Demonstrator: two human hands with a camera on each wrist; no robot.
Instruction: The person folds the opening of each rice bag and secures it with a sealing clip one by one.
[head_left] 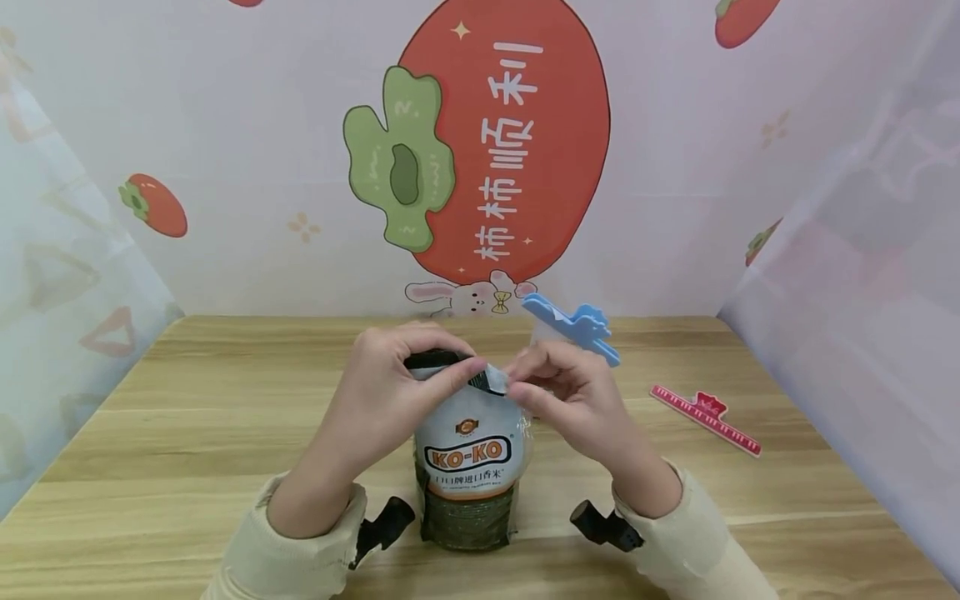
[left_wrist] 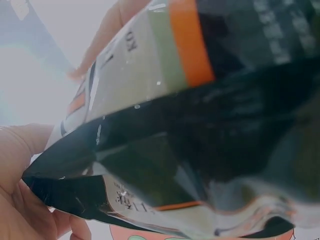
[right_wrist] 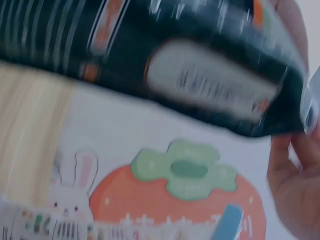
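A rice bag (head_left: 468, 467) with a white KO-KO label and dark green lower part stands upright on the table. At its top edge, my left hand (head_left: 390, 396) pinches the folded film between thumb and fingers. My right hand (head_left: 581, 400) pinches the bag's upper right corner with thumb and forefinger. The left wrist view shows the bag's dark side (left_wrist: 150, 135) with a hand at its end. In the right wrist view, fingers (right_wrist: 282, 170) hold the bag's pointed dark corner. Just behind my right hand is a blue clip (head_left: 570, 321), its lower part hidden.
A red clip (head_left: 705, 417) with a piano-key pattern lies to the right on the wooden table (head_left: 225, 417). A white printed package (right_wrist: 100, 225) shows at the bottom of the right wrist view. Behind the table hangs a curtain (head_left: 247, 125) with persimmon pictures.
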